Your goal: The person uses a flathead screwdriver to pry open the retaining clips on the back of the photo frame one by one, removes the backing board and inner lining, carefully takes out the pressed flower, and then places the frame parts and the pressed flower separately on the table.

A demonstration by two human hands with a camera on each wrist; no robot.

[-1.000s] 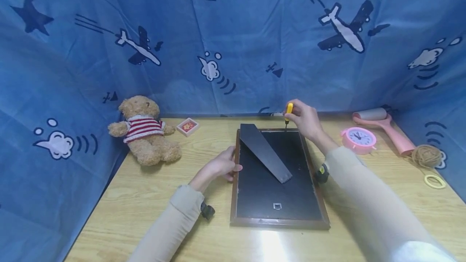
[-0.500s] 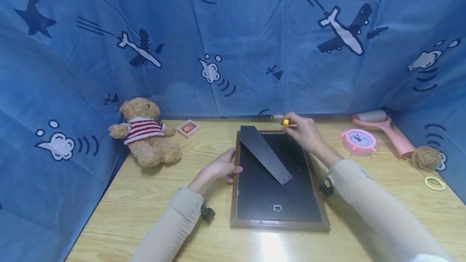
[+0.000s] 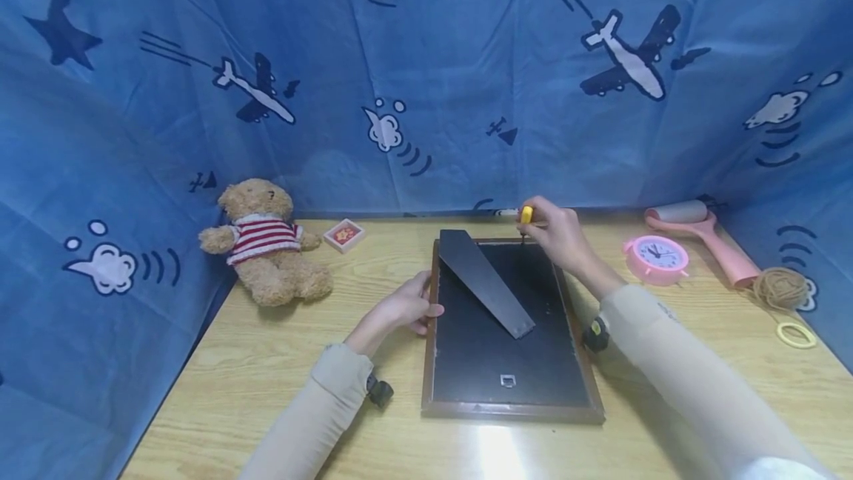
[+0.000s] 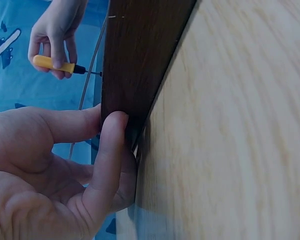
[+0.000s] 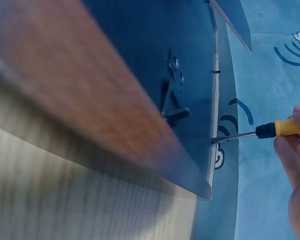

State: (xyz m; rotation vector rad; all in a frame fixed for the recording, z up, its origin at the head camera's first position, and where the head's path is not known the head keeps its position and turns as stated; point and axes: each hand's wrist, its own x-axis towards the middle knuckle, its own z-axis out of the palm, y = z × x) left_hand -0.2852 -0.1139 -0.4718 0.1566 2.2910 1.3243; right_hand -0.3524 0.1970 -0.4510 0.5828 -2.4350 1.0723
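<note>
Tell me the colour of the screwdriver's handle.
The screwdriver handle is yellow, with a black collar; the left wrist view shows it best.

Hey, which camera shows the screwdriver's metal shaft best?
The right wrist view: there the shaft runs uncovered from the black collar toward the picture frame. The left wrist view shows it smaller, as a short stretch beside the frame; the head view shows only a small dark bit below the yellow handle.

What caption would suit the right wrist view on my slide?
Right hand's grip on a yellow-handled screwdriver, its metal tip at the edge of a brown-framed flat black panel.
</note>
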